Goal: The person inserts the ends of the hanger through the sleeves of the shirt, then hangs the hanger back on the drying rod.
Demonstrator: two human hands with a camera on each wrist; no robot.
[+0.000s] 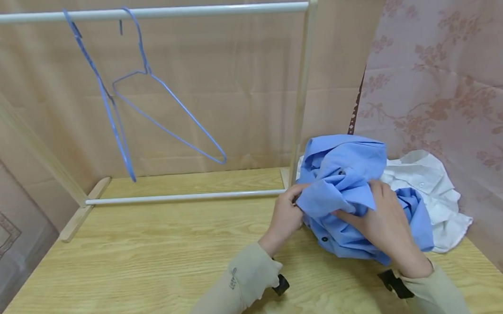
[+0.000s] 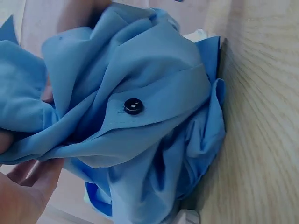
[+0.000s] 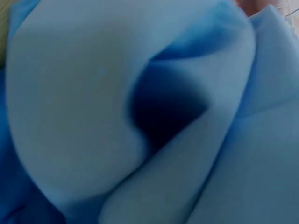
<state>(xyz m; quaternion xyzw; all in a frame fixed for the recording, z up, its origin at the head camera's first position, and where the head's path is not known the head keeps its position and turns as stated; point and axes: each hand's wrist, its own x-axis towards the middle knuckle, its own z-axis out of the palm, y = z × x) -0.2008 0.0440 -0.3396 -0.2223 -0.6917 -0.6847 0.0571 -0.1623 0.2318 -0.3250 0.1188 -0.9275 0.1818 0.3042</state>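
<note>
A crumpled blue shirt with dark buttons is bunched up at the right of the table in the head view. My left hand grips its left edge, the fingertips partly hidden by the cloth. On the other side my right hand holds a fold, with the thumb in front and the fingers behind. Up close in the left wrist view, a black button shows on the shirt, and the left hand pinches the fabric. Blurred blue cloth fills most of the right wrist view.
A white garment lies behind and right of the shirt. On the left stands a rack with a white top rail, a wooden post and a lower bar. Two blue hangers, one edge-on and one angled, hang from it.
</note>
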